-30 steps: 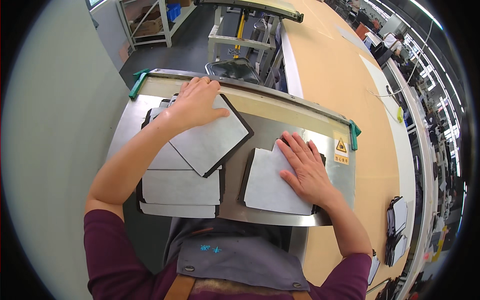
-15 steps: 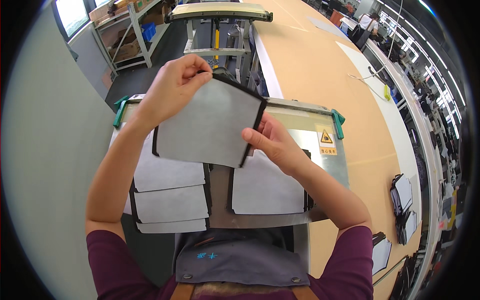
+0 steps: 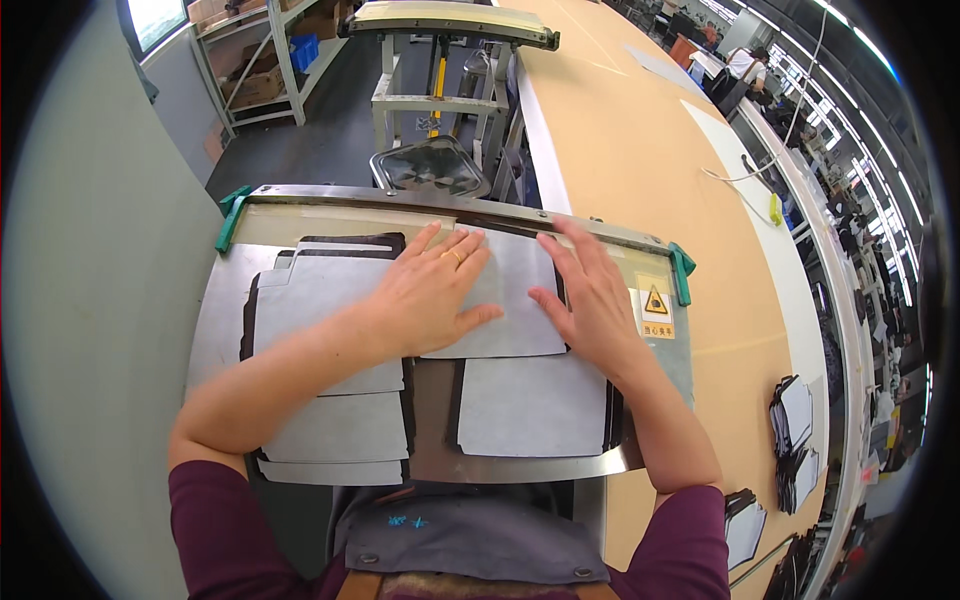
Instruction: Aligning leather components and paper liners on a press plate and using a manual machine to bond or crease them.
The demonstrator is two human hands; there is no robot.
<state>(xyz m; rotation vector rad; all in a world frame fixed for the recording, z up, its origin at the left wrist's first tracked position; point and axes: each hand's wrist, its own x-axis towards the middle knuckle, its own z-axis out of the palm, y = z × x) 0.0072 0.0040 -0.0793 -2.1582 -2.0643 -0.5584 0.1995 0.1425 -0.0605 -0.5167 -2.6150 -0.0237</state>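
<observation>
A pale grey dark-edged piece [image 3: 505, 335] lies at the upper middle of a steel board [image 3: 215, 335] with green clamps on its back corners. My left hand [image 3: 435, 290] rests open on this piece, thumb spread. My right hand [image 3: 590, 310] is open at its right edge, slightly blurred, fingers apart; whether it touches is unclear. A similar piece [image 3: 530, 410] shows below it, and several overlapping ones [image 3: 330, 430] lie on the left, partly under my left forearm.
A long tan table [image 3: 620, 120] runs along the right with several piles of similar pieces [image 3: 795, 410]. Ahead are a metal stand [image 3: 440, 100], shelving with boxes [image 3: 255, 85] and a blue bin [image 3: 300, 53]. A pale wall [image 3: 100, 300] is at left; a person [image 3: 745, 70] works far right.
The piece that both hands held raised half a second ago now lies flat at the board's upper middle. My fingers have let go of its edges and spread out.
</observation>
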